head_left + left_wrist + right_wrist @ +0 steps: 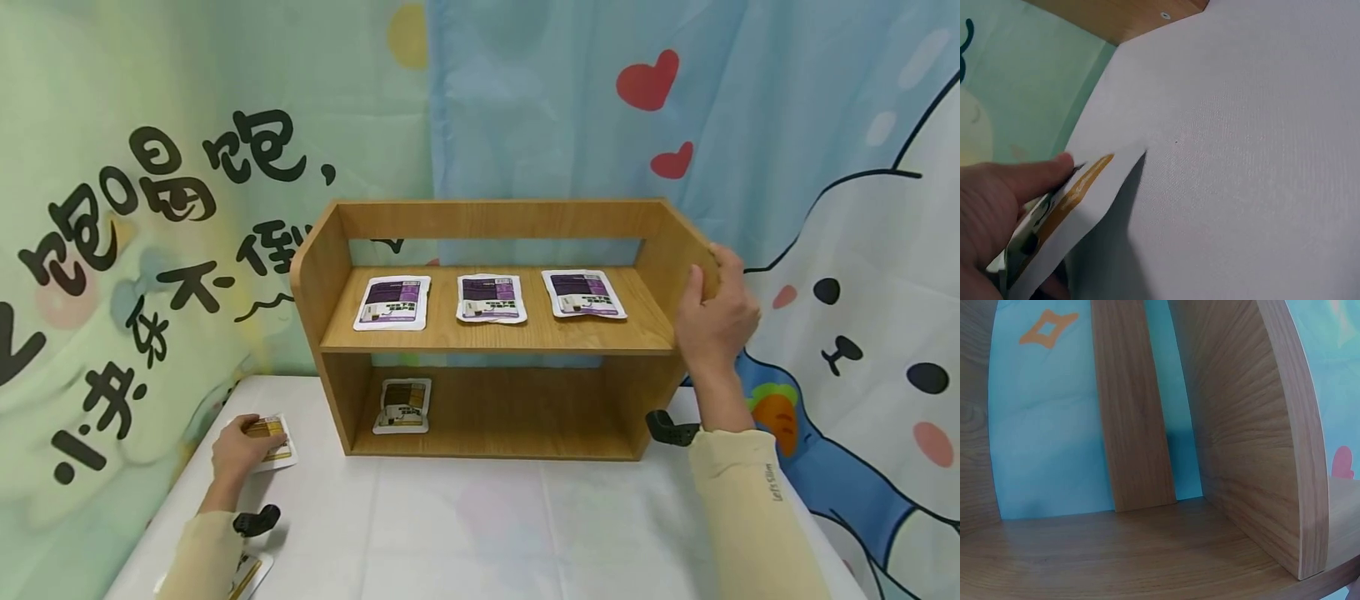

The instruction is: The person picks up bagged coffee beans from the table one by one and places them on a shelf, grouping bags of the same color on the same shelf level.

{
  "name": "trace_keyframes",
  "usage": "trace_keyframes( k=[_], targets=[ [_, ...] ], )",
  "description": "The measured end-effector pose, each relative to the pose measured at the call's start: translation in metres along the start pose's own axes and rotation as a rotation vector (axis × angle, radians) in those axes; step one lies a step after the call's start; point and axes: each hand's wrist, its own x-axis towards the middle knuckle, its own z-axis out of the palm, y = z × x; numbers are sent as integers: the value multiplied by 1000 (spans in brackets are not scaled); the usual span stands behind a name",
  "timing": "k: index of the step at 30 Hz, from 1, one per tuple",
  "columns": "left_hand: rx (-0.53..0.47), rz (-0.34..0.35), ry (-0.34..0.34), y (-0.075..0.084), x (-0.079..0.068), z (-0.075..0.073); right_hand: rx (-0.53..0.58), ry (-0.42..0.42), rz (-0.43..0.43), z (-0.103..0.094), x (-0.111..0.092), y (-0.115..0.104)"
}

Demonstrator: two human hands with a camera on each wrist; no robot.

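Note:
My left hand [238,454] pinches a white packet with a gold-brown label [1075,194], thumb on its printed face, close over the table at the left. My right hand [718,312] grips the right side panel of a two-tier wooden shelf [495,343], its thumb on the panel's inner side. On the upper tier lie three white packets with purple labels, one at the left [392,302], one in the middle [491,298] and one at the right [583,293]. A brown-labelled packet [402,406] lies at the left of the lower tier.
Beside the left forearm, another white packet [251,575] is partly hidden by the sleeve. The shelf stands toward the back of a white-covered table [450,525]. Printed curtains [525,100] hang behind and on both sides.

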Motion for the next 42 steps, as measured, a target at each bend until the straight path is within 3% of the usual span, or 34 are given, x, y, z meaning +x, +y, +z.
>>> trace_keyframes(
  k=[5, 9, 20, 27, 35, 42],
  targets=[
    [-52, 36, -81, 0, 0, 2, 7, 24, -11, -2, 4, 0],
    [-107, 42, -101, -3, -8, 4, 5, 15, -8, -1, 1, 0],
    [-221, 104, -88, 8, -49, 11, -3, 16, -1, -5, 1, 0],
    [-274, 104, -97, 13, -73, 16, 16, 15, -7, -2, 0, -2],
    [-293, 111, -77, 24, -95, 31, -3, 0, 10, -1, -1, -1],
    [-321, 125, -112, 39, -111, 51, 11, 19, -10, 0, -1, 0]
  ],
)
